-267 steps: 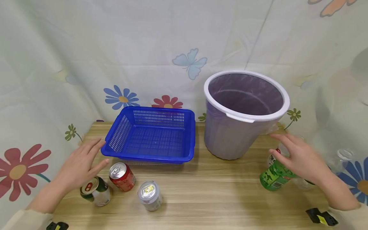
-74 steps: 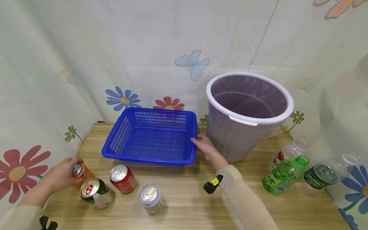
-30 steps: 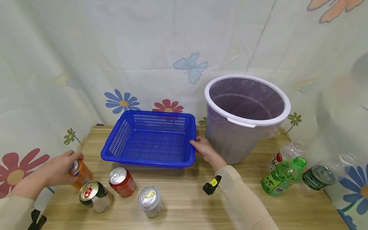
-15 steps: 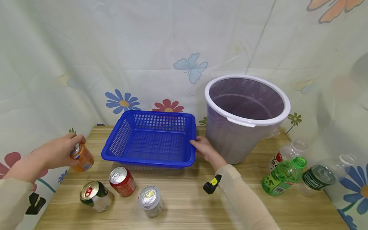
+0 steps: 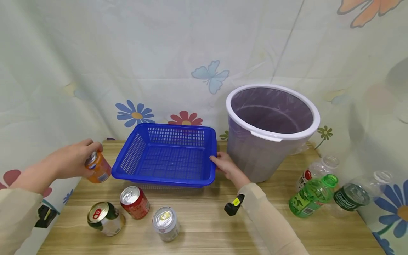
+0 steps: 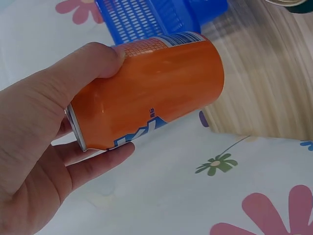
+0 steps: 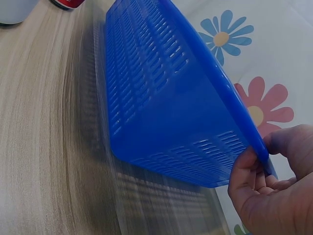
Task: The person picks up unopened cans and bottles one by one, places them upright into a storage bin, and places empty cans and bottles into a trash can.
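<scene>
My left hand (image 5: 71,160) grips an orange soda can (image 5: 100,169) near its top, to the left of the blue basket (image 5: 172,182). In the left wrist view the thumb and fingers lie on either side of the can (image 6: 156,88), which is lifted and tilted. My right hand (image 5: 225,164) pinches the basket's right rim, thumb over it and fingers curled beneath, as the right wrist view shows. Nothing lies inside the basket. On the table in front of it stand a red can (image 5: 135,202), a green-and-white can (image 5: 106,219) and a silver can (image 5: 166,224).
A grey bin (image 5: 258,159) with a white rim and a clear liner stands right of the basket. Farther right are a green bottle (image 5: 313,196), a clear bottle with a dark green label (image 5: 358,193) and another clear bottle (image 5: 318,170). A flowered cloth (image 5: 172,53) hangs behind.
My left hand has taken hold of the orange can, lifted it off the table and carried it right towards the basket. My right hand moved from the bottles to the basket's rim and stays there.
</scene>
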Tool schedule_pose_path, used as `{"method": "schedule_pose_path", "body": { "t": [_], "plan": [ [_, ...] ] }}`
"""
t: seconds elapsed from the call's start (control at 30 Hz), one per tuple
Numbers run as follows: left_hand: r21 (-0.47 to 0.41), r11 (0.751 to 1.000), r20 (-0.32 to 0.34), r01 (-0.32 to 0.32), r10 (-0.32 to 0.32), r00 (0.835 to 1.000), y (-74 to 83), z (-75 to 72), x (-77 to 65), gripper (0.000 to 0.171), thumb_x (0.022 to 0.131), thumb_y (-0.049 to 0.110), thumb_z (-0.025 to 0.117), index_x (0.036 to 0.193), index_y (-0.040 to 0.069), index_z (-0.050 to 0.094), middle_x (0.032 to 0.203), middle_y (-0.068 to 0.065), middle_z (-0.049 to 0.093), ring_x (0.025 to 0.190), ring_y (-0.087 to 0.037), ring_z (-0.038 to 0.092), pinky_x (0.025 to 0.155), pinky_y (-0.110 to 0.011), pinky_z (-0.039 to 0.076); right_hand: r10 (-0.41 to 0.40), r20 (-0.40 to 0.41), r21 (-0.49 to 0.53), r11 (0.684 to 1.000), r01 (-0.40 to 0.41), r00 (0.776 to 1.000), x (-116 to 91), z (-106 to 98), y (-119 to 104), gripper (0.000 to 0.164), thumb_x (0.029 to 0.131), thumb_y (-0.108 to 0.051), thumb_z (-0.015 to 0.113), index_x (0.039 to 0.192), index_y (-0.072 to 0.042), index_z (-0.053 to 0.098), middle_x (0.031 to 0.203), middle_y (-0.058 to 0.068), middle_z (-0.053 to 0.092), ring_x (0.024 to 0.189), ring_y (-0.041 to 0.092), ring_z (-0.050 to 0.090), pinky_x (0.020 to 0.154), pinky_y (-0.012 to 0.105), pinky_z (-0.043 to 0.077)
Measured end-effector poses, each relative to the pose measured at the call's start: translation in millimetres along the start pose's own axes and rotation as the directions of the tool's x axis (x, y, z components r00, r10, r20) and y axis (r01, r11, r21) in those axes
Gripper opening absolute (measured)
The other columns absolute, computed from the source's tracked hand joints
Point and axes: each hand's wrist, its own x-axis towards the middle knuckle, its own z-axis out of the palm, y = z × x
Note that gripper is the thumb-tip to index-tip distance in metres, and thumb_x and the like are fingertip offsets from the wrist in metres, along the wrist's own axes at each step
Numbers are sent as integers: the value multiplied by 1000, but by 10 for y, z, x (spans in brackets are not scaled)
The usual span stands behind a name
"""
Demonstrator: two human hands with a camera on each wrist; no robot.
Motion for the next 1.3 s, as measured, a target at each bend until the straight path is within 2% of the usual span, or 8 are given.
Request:
{"method": "schedule_pose_path", "body": {
  "t": [0.2, 0.43, 0.73, 1.1, 1.3],
  "plan": [
    [4, 999, -4, -52, 52, 999, 43, -47, 78, 53, 59, 10, 81, 104, 6, 53, 91, -7, 52, 75, -17, 56, 60, -36, 53, -4, -9, 6, 1000, 4, 1000, 24, 1, 33, 34, 92, -14, 51, 119, 6, 47, 99, 15, 59, 70, 12, 57, 64, 26, 50],
    [23, 998, 0, -63, 63, 998, 128, -104, 187, 54, 58, 11, 82, 103, 6, 53, 91, -8, 52, 76, -20, 57, 63, -38, 53, -14, -2, 17, 1000, 14, 1000, 31, -7, 41, 32, 92, -13, 51, 117, 7, 47, 95, 13, 59, 69, 11, 57, 63, 25, 50],
    [64, 993, 17, -99, 98, 995, 268, -162, 362, 52, 60, 14, 81, 104, 8, 54, 90, -7, 51, 73, -17, 55, 61, -33, 53, -11, -11, 11, 1000, 11, 1000, 28, -6, 32, 32, 91, -13, 51, 117, 6, 47, 91, 9, 58, 67, 10, 56, 63, 25, 50],
    [84, 983, 30, -161, 159, 987, 396, -145, 552, 52, 60, 18, 81, 102, 10, 52, 84, -4, 48, 66, -13, 50, 56, -26, 46, -18, -5, 10, 1000, 18, 1000, 39, 1, 39, 31, 91, -13, 51, 115, 6, 48, 91, 10, 59, 67, 11, 57, 60, 24, 50],
    [96, 983, 33, -157, 154, 988, 410, -93, 647, 53, 63, 24, 81, 104, 8, 53, 86, -6, 50, 68, -15, 52, 56, -27, 49, -18, 2, 19, 1000, 18, 1000, 43, -2, 48, 30, 91, -12, 51, 115, 7, 47, 92, 11, 59, 66, 10, 58, 61, 25, 50]
  ]
}}
